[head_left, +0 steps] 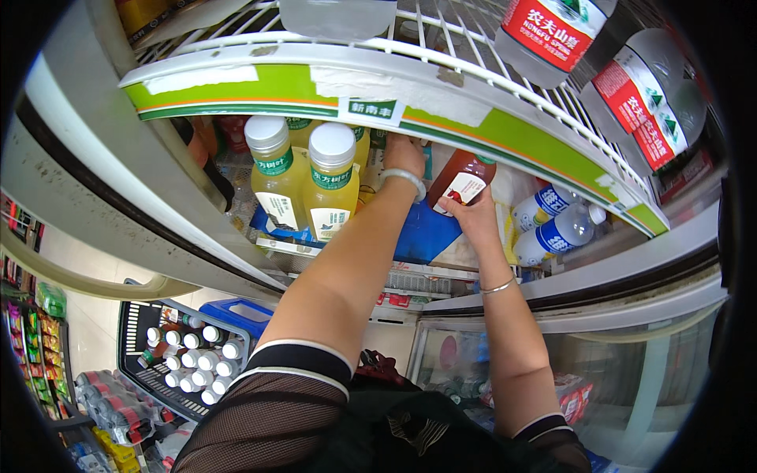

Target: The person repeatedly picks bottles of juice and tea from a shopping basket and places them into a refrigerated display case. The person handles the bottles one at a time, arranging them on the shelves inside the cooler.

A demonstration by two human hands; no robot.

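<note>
My right hand (pixel 473 216) grips the lower part of a red-brown drink bottle (pixel 460 171) with a white label, just under the shelf's front rail. The bottle tilts, and its top is hidden behind the rail. Deeper in the same compartment is my left hand (pixel 406 155), a pale bangle at its wrist. Its fingers are out of sight, so whether they hold anything cannot be told. Left of that arm, white-capped bottles of yellow tea (pixel 333 183) stand in front of more of the same kind. A blue sheet (pixel 423 230) lies on the compartment floor between my arms.
The white wire shelf (pixel 437 50) with its green front rail (pixel 284 88) hangs low overhead, carrying Nongfu Spring water bottles (pixel 550 38). Clear bottles with blue labels (pixel 553 236) lie at right. The cooler's frame (pixel 177 195) borders the left. A basket (pixel 139 349) of white-capped bottles stands below.
</note>
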